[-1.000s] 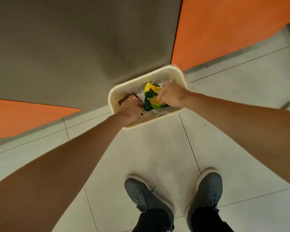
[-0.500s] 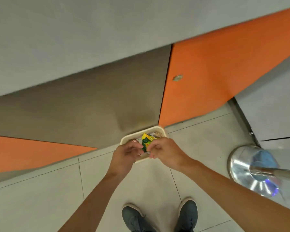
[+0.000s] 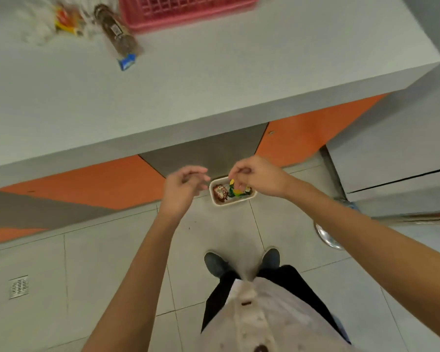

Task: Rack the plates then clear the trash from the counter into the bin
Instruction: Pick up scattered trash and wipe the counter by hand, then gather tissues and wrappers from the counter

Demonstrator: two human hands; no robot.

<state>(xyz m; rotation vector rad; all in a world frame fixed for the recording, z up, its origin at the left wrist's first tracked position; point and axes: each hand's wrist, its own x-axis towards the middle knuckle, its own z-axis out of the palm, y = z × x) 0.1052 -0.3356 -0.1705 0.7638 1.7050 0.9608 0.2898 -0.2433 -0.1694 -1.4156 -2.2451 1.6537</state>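
So, both hands look empty to me: the left hand [image 3: 186,185] hangs with its fingers loosely curled around nothing, just left of the bin, and the right hand [image 3: 261,179] sits above the bin's far edge, fingers softly bent, thumb near the index, nothing pinched that I can make out. The bin [image 3: 229,204] is on the floor against the cabinet base, with a brown-red wrapper [image 3: 220,192] and a green-yellow wrapper [image 3: 237,192] inside. Up on the counter [image 3: 214,72] there's more trash: a long clear cookie sleeve [image 3: 118,36] with a blue end, and a crumpled white-and-orange pile [image 3: 51,21] further left, both near the pink rack [image 3: 188,11] at the top edge (too blurry to tell if plates are in it). My take: the next reach goes up to the counter. I'd grab the sleeve in one hand and scrunch the loose pile tight in the other so bits don't drift off. The bin's small and low, so get right down over the opening before letting go, not drop from height.
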